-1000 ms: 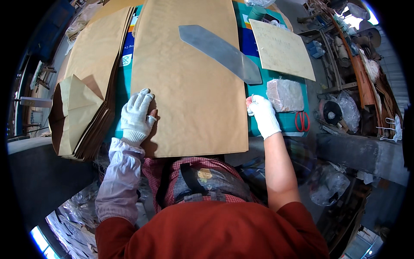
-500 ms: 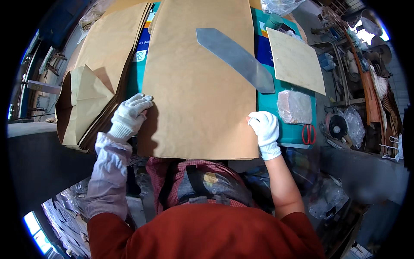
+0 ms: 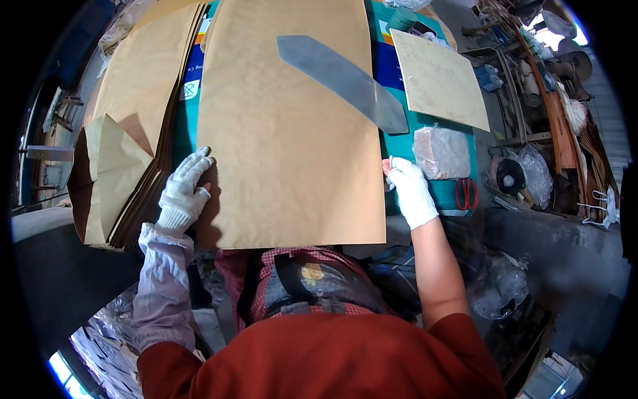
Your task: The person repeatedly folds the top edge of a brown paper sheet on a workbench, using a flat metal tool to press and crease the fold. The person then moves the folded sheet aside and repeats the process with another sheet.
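A large sheet of brown kraft paper (image 3: 286, 146), perhaps the top of a stack, lies lengthwise in front of me. A flat grey pointed plate (image 3: 345, 83) rests slantwise across its right side. My left hand (image 3: 186, 189), in a white glove, lies at the paper's left edge with its fingers stretched out. At the right edge is my right hand (image 3: 411, 189), also gloved, with bare fingertips showing. Its thumb and forefinger look apart, with nothing seen between them. Whether they touch the paper I cannot tell.
Folded brown paper bags (image 3: 119, 166) are stacked at the left. On the right are a cream board (image 3: 442, 80), a plastic-wrapped block (image 3: 441, 153) and red-handled scissors (image 3: 467, 194). Beneath lies a teal and blue printed sheet (image 3: 393, 143). A black roll (image 3: 510, 174) sits farther right.
The whole view has shifted, so the things on the table appear farther left. My right hand's fingers have loosened from the paper's edge. My left fingers have straightened.
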Tool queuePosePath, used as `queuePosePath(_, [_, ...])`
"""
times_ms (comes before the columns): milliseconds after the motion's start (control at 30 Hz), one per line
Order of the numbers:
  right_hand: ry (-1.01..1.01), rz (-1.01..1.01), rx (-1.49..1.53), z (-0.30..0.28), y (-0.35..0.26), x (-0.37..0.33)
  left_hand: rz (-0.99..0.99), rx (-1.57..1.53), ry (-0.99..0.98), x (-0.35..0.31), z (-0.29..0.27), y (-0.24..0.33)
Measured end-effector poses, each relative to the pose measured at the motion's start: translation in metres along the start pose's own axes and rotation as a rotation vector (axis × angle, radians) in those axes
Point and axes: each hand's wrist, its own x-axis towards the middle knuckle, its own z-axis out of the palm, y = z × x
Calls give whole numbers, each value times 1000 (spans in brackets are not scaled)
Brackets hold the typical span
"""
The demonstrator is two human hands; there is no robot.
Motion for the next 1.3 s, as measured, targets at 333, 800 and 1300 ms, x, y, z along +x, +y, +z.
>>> queuePosePath(333, [2,74,168,2,3,6,27,11,22,1,2,0])
queuePosePath(800, [187,-472,-409,13,15,0,65,23,-1,3,-4,-2])
queuePosePath(1300, [60,13,-633,25,-35,29,-772,-374,49,32,9,-16])
